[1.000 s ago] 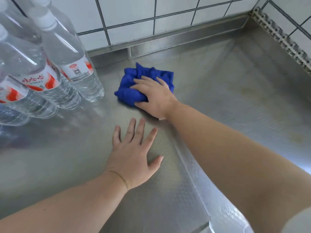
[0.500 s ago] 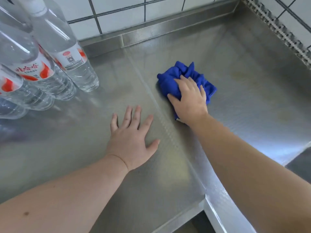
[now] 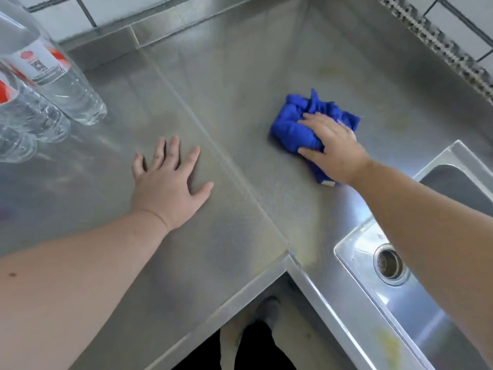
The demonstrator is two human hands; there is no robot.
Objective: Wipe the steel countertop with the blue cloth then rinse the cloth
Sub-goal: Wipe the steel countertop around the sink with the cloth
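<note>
The wiping step is in hand: the right hand (image 3: 333, 148) grips the bunched blue cloth (image 3: 296, 126) on the steel countertop (image 3: 240, 76) behind the sink (image 3: 400, 289), the left hand (image 3: 166, 182) rests flat with spread fingers, and rinsing should follow.

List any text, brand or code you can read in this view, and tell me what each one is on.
No text can be quoted as it reads.
Nearest water bottle's label: red round logo, QR-like code and small print, all too blurred to read.
Next bottle's label: only a red patch shows, no letters.
Blue cloth: a small white tag at its lower corner, no print legible.
Steel countertop, sink: no markings.
</note>
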